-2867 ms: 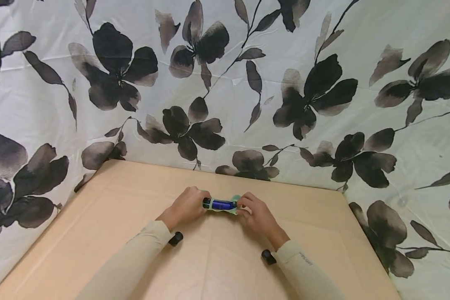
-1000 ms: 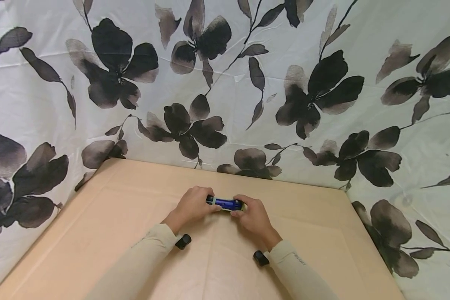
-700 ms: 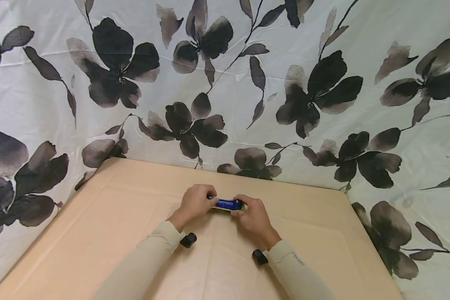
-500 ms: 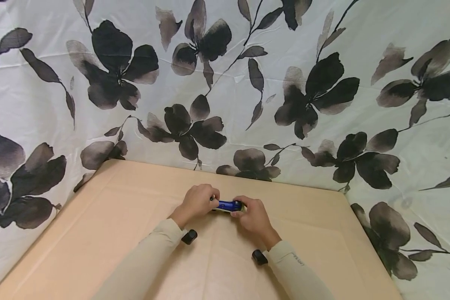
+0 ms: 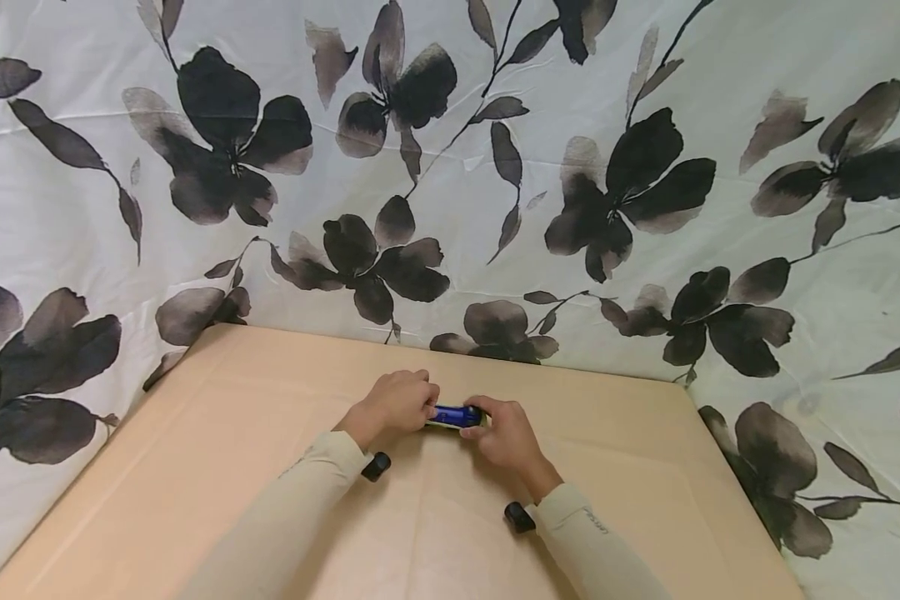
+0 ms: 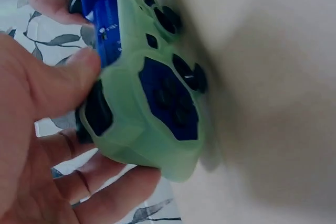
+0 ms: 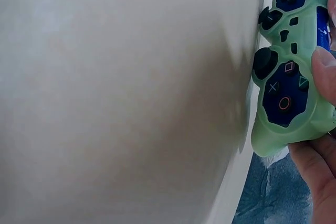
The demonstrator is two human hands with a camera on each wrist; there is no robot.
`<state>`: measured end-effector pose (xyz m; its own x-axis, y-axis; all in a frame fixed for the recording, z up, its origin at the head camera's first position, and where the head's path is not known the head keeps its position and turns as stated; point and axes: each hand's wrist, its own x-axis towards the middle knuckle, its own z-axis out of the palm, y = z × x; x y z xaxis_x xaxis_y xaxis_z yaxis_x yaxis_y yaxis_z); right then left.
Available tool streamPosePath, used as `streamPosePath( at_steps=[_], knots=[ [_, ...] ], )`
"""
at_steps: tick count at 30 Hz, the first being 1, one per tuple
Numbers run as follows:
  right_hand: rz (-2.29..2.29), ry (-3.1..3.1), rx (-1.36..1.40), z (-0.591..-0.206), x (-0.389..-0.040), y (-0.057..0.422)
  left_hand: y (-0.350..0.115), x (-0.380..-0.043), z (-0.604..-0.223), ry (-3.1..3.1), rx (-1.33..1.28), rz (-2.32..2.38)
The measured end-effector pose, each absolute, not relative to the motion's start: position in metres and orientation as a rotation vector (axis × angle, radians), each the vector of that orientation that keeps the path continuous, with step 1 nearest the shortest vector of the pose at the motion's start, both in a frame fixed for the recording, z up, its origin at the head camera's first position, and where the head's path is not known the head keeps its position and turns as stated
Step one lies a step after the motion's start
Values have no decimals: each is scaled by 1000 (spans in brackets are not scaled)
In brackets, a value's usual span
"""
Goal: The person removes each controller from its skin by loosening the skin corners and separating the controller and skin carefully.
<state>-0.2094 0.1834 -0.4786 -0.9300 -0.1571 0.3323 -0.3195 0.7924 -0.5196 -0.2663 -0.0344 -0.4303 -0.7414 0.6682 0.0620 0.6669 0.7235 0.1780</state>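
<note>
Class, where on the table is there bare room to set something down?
The table is bare left of the left sleeve, right of the right sleeve, and between them. Crowded: the far middle, where the left hand and right hand hold the game controller.

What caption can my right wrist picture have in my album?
The right hand's fingers hold a blue game controller in a green cover.

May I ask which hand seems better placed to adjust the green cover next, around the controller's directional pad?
Probably the left hand: its thumb touches the controller beside the green cover near the directional pad, while the right hand holds the opposite end, by the symbol buttons.
</note>
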Motion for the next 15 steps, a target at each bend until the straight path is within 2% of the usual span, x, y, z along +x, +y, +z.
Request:
streamPosePath(
  at_steps=[8, 15],
  knots=[
    [855, -2739, 345, -478, -210, 179, -45, -270, -430, 2831, 1096, 501],
    [859, -2768, 328, -474, -211, 180, -65, -279, -445, 2757, 1012, 823]
  ],
)
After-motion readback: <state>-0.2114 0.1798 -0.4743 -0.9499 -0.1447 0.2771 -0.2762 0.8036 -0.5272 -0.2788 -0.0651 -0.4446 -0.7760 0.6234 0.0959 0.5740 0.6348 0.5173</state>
